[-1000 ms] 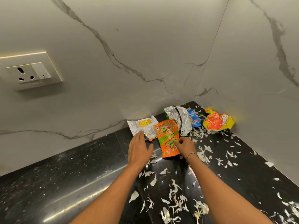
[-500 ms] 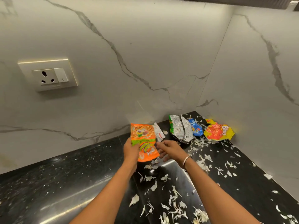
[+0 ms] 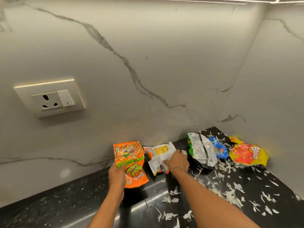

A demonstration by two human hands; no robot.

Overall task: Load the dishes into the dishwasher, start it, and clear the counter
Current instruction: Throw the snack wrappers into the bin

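Observation:
My left hand [image 3: 117,176] grips an orange snack wrapper [image 3: 130,162] and holds it up above the black counter [image 3: 65,203]. My right hand [image 3: 177,161] rests on a white and yellow wrapper [image 3: 160,153] lying by the wall, fingers pinching its lower edge. To the right lie a silver and green wrapper [image 3: 201,150], a blue wrapper [image 3: 219,148] and a red and yellow wrapper [image 3: 247,154] in the corner. No dishes or dishwasher are in view.
White vegetable shreds [image 3: 230,191] are scattered over the right part of the counter. Marble walls meet in a corner at the back right. A wall socket [image 3: 49,98] sits on the left wall above the counter.
My left hand has lifted the orange wrapper off the counter and moved it left. My right hand has reached onto the white and yellow wrapper. The view tilted up.

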